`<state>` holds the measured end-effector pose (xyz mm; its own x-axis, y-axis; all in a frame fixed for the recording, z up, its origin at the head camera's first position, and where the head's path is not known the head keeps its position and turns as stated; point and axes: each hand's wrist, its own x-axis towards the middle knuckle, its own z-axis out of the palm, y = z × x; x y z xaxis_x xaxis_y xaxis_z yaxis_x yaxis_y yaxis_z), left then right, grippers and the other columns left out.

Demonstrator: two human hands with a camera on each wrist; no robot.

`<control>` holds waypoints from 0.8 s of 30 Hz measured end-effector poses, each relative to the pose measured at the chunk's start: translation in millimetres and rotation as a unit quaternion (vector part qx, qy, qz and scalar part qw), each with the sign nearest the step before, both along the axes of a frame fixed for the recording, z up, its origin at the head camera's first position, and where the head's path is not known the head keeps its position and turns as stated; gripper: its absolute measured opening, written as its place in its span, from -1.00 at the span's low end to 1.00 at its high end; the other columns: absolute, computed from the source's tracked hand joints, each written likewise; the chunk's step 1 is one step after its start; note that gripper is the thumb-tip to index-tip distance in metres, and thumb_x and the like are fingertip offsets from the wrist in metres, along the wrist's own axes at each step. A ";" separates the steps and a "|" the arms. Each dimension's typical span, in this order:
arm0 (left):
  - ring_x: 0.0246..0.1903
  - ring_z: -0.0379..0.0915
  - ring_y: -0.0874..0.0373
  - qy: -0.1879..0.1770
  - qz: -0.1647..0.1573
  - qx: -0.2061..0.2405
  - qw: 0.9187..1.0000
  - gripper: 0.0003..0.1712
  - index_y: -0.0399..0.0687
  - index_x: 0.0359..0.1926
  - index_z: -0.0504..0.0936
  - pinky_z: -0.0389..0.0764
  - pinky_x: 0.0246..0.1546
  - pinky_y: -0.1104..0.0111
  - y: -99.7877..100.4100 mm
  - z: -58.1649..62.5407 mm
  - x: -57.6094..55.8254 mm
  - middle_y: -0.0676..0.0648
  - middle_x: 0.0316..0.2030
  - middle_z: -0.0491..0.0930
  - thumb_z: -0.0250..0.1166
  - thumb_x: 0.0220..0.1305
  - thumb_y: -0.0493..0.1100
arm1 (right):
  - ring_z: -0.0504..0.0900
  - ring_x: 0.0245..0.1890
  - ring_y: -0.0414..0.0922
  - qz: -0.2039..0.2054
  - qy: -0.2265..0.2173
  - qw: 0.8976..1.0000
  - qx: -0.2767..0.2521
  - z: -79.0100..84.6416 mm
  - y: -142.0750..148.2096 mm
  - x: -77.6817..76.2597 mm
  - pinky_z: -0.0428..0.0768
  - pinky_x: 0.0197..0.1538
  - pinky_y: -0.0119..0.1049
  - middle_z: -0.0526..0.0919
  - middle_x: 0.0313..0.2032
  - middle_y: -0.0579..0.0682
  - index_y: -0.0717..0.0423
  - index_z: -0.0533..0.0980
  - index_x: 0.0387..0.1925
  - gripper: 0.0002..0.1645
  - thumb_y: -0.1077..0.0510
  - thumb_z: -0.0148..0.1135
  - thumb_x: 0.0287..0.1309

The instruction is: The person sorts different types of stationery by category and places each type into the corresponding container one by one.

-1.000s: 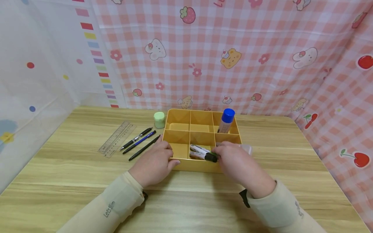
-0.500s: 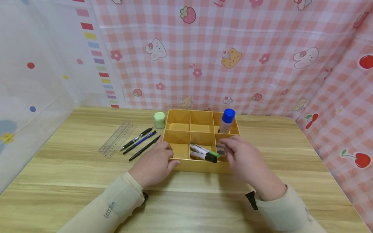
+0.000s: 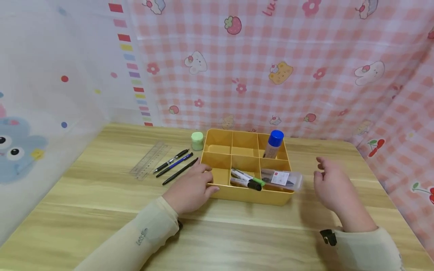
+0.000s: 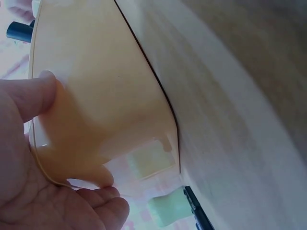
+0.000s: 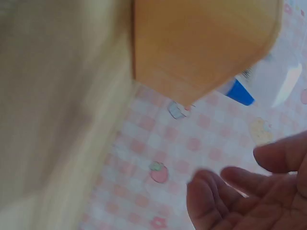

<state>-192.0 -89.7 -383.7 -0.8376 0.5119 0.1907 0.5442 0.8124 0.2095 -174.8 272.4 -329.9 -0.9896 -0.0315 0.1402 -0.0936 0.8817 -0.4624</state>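
My left hand (image 3: 190,189) grips the front left corner of a yellow compartment box (image 3: 245,195). In the left wrist view, its thumb (image 4: 41,93) presses the outer wall and its fingers bend round the corner. To the right of the box, my right hand (image 3: 333,185) is raised above the table, holding nothing, fingers loosely bent. A clear plastic case (image 3: 282,178) with a white label lies in the front right compartment, its end jutting over the right rim. Markers (image 3: 246,180), with black and green caps, lie in the front middle compartment. A blue-capped glue stick (image 3: 274,145) stands in the back right one.
On the wooden table (image 3: 244,241), left of the box, lie a clear ruler (image 3: 150,160), a black pen (image 3: 171,160), a blue pen (image 3: 174,165) and another black pen (image 3: 181,171). A small green container (image 3: 197,141) stands by the back left corner. Patterned curtains (image 3: 217,82) enclose the table.
My right hand has let go of the clear case and moved right, away from the box; the case now lies in the front right compartment. My left hand stays at the corner. The head view has shifted slightly.
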 end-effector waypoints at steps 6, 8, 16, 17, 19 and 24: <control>0.31 -0.11 -0.05 -0.049 0.017 0.026 0.998 -0.54 0.08 -0.06 0.45 0.22 0.26 0.13 -5.9 2.2 3.8 -0.10 0.34 0.13 0.09 0.27 0.29 | 0.46 -0.08 0.16 0.055 -0.120 0.991 0.019 -10.8 0.7 -2.6 0.54 -0.16 0.13 0.44 0.02 0.44 0.51 0.04 0.30 -0.35 0.06 -0.27 0.42; 0.29 -0.04 -0.02 -0.057 0.009 0.047 0.997 -0.39 0.00 0.09 0.40 0.30 0.22 0.13 -10.6 6.3 3.5 -0.11 0.37 0.05 0.03 0.27 0.34 | 0.49 -0.14 0.12 0.072 -0.134 0.988 0.015 -14.1 0.5 -2.6 0.54 -0.17 0.13 0.53 -0.08 0.38 0.52 0.08 0.27 -0.36 0.05 -0.27 0.42; 0.04 0.31 0.15 -0.032 0.039 0.074 0.996 -0.41 -0.06 0.21 0.34 0.49 0.03 0.11 -54.6 25.0 -14.1 -0.06 0.13 0.39 -0.07 0.39 0.23 | 0.46 -0.46 -0.11 0.115 -0.157 0.981 0.000 -23.2 -2.1 1.4 0.50 -0.41 -0.18 0.58 -0.40 0.01 0.31 0.41 0.03 -0.61 0.15 -0.22 0.40; 0.02 0.32 0.13 -0.031 0.059 0.058 0.996 -0.43 -0.06 0.20 0.35 0.48 0.03 0.11 -61.7 27.1 -16.4 -0.06 0.09 0.42 -0.02 0.38 0.21 | 0.46 -0.47 -0.11 0.119 -0.161 0.980 -0.002 -24.0 -2.4 1.8 0.50 -0.42 -0.19 0.57 -0.41 0.01 0.30 0.43 0.02 -0.62 0.16 -0.21 0.40; 0.07 0.29 0.07 -0.039 0.097 0.021 0.994 -0.43 -0.08 0.20 0.36 0.46 0.05 0.07 -77.0 29.1 -19.7 -0.10 0.12 0.41 0.05 0.35 0.18 | 0.46 -0.49 -0.13 0.127 -0.165 0.978 -0.001 -25.8 -3.1 2.4 0.50 -0.45 -0.20 0.56 -0.45 -0.01 0.29 0.44 0.00 -0.64 0.17 -0.20 0.39; 0.22 0.12 -0.08 -0.080 0.141 -0.024 0.986 -0.37 -0.15 0.24 0.34 0.30 0.20 -0.02 -113.8 29.3 -29.0 -0.20 0.27 0.28 0.12 0.32 0.15 | 0.47 -0.51 -0.13 0.142 -0.168 0.975 -0.016 -29.8 -6.7 2.5 0.50 -0.47 -0.22 0.55 -0.48 -0.02 0.31 0.41 0.07 -0.62 0.20 -0.21 0.38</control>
